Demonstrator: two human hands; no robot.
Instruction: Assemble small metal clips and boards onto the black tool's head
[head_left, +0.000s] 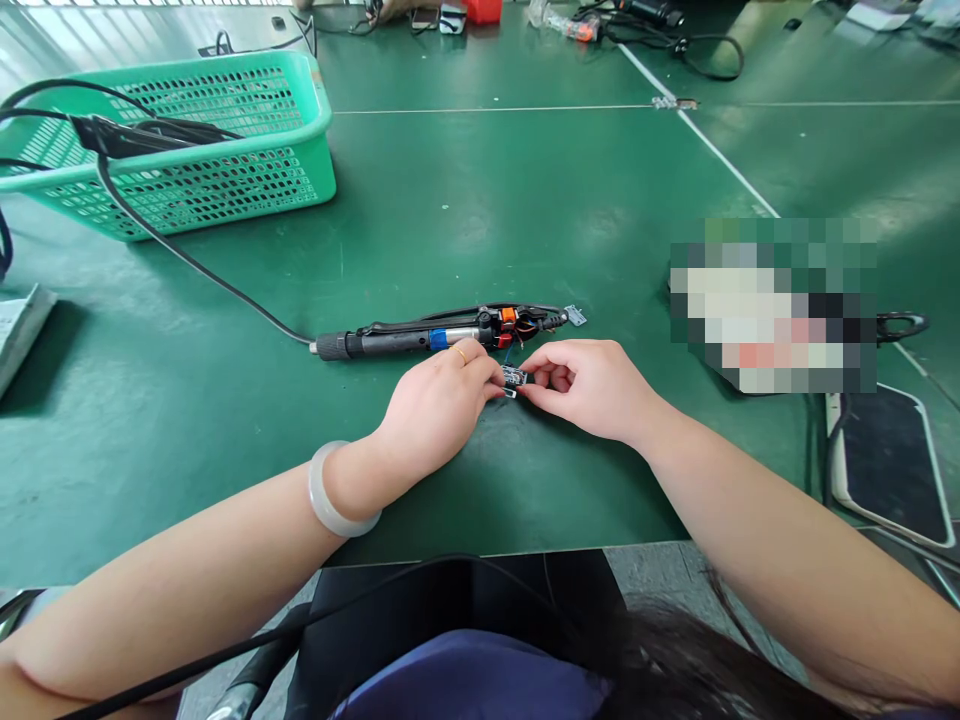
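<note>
My left hand (439, 405) has its thumb and fingertips brought together on the left edge of a small circuit board (514, 376), while my right hand (592, 390) pinches the opposite end between thumb and forefinger, its other fingers curled in. The board is just above the tabletop (487, 220), in front of me and on my side of a slim black corded tool (397, 340). As I judge it, the work is partway along: the tool's inner parts are in place near its right end, where I see a silver section (465, 334), a blue band (438, 339), an orange piece (509, 316) and a red piece (504, 341), and its cord (202, 265) is attached at the left end. A thin blue wire (510, 354) seems to run from there down toward the board, though my fingertips hide where it ends, so I cannot tell whether it is joined. What looks undone is plain enough: the board sits outside the tool, loose wires show around the parts, and no cover encloses them. A small grey plate (575, 315) lies at the tool's right tip; whether it is fastened there, I cannot tell.
</note>
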